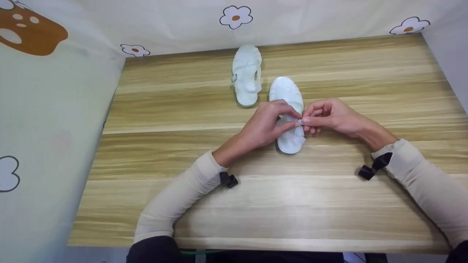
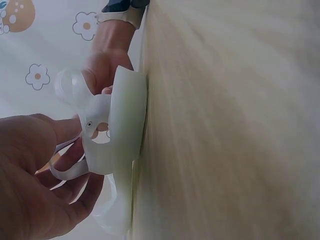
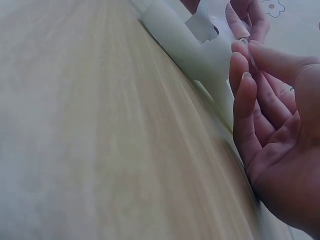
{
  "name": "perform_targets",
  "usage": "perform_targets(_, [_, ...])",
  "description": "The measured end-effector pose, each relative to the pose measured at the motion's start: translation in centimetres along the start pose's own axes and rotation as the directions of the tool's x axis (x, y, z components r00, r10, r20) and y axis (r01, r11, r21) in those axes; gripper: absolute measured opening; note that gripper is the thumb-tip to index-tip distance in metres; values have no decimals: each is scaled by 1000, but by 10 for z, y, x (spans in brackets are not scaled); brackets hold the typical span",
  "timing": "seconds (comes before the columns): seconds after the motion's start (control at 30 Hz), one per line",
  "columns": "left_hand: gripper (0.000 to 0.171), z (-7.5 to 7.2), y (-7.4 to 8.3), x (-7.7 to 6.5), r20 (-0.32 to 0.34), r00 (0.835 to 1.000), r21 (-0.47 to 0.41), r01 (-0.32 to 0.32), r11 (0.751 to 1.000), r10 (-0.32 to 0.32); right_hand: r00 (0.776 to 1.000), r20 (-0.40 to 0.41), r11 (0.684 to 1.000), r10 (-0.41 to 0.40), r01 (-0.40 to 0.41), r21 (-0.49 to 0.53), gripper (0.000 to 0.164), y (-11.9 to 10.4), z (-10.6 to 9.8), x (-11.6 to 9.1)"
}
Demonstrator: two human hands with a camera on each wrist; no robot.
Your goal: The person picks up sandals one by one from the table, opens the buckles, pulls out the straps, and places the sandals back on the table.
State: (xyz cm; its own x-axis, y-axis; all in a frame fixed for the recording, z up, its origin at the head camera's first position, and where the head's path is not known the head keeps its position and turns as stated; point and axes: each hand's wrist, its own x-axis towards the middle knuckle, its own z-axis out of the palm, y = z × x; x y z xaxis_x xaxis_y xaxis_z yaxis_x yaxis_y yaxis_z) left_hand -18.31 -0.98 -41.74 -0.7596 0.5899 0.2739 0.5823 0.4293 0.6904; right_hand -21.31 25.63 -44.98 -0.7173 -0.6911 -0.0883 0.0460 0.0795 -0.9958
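A white sandal [image 1: 286, 89] lies sole-down on the table, toe pointing away from me. My left hand [image 1: 264, 123] reaches over it from the left, thumb and forefinger pinching the small buckle [image 1: 300, 122] at the strap's right side. From the right, my right hand [image 1: 338, 117] pinches the strap end at that same buckle, its fingertips almost meeting the left ones. In the left wrist view the sandal [image 2: 129, 117] shows its thick sole and looped straps. Fingers partly hide the buckle in the right wrist view.
A second white sandal [image 1: 247, 58] lies farther back and to the left, also toe away, with a buckle on its left side. Behind the wood-grain table [image 1: 175, 106] hangs a pale flower-patterned cloth [image 1: 190, 22]. Wrist cameras [image 1: 366, 172] sit on both sleeves.
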Motion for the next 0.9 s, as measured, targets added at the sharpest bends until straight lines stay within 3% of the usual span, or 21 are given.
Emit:
perform_targets(0.23, [19,1,3,1,9,1000,7,3,1000,-3,999,-30,999,40,-40,-2,13,-1,1,-2])
perform_targets(0.53, [18,-1,-1,-1,16,1000,-11,5,1000,-5,995,99,1000,-2,0,23,16,-4,-4,-1])
perform_targets(0.73, [18,-1,-1,-1,20,1000,-12,10,1000,-10,995,95,1000,18,-17,-7,16,-5,-4,-1])
perform_targets(0.9, [18,-1,-1,0,20,1000,-17,0,1000,1,995,96,1000,-11,9,17,15,-3,-4,-1])
